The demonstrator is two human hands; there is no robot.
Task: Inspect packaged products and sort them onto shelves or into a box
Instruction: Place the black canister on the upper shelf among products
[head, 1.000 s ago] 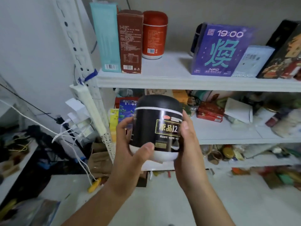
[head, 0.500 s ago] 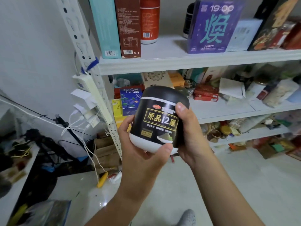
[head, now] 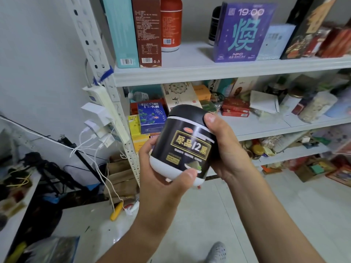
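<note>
Holding glossy jar (head: 187,147), left hand (head: 163,179), right hand (head: 228,149)

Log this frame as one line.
phase: inspect | left hand: holds black jar base | right hand: grips its side | label: faces camera | placed: no

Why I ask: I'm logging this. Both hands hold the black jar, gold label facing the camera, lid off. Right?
No: the head view shows its lid on. Left hand and right hand hold the black jar, gold label facing the camera.
</note>
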